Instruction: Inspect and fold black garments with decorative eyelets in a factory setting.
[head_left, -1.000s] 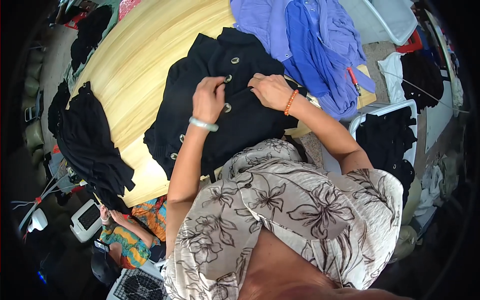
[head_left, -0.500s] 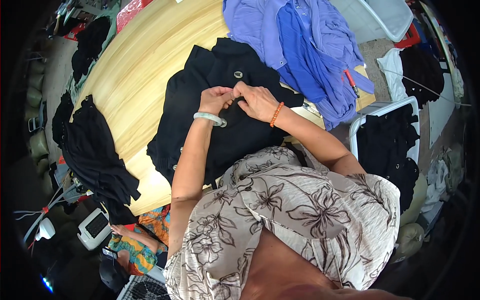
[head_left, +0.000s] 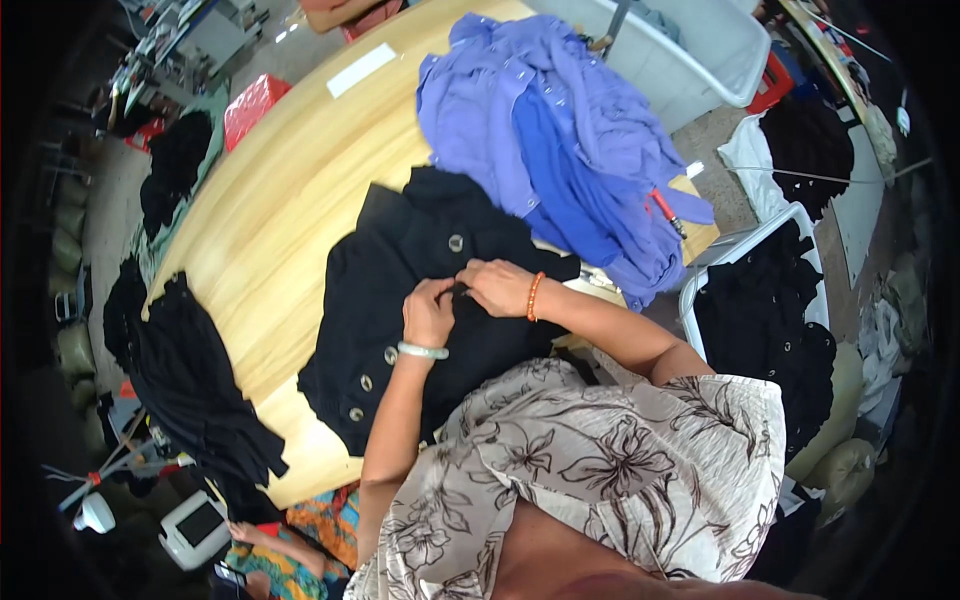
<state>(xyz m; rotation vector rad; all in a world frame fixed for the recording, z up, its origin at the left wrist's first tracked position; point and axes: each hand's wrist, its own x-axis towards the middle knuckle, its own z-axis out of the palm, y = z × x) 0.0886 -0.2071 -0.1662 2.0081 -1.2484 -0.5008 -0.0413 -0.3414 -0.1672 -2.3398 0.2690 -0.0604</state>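
One wooden table, pale and curved along its edge, carries most of what shows: one black buttoned garment lies spread flat near its front edge, directly before the person, with a heap of purple-blue garments beside it further along the table, overlapping its far corner. A second dark garment hangs over the table's left edge, well apart from the hands. To the right stands one white bin filled with more black clothes, too jumbled to count. On the spread black garment I count four metal buttons, one high near the collar and three low along the left hem; any others are hidden under the hands. Both hands meet at the middle of the garment: the left hand, with a pale bangle at the wrist, has its fingers closed in a pinch on a fold of the black cloth, and the right hand, wearing an orange bead bracelet, likewise pinches the cloth just beside it, fingertips touching. By the look of it, the cloth is soft, limp and light, likely to sag and bunch if lifted at one point, so it is best taken with both hands at the placket or shoulders, near a button.
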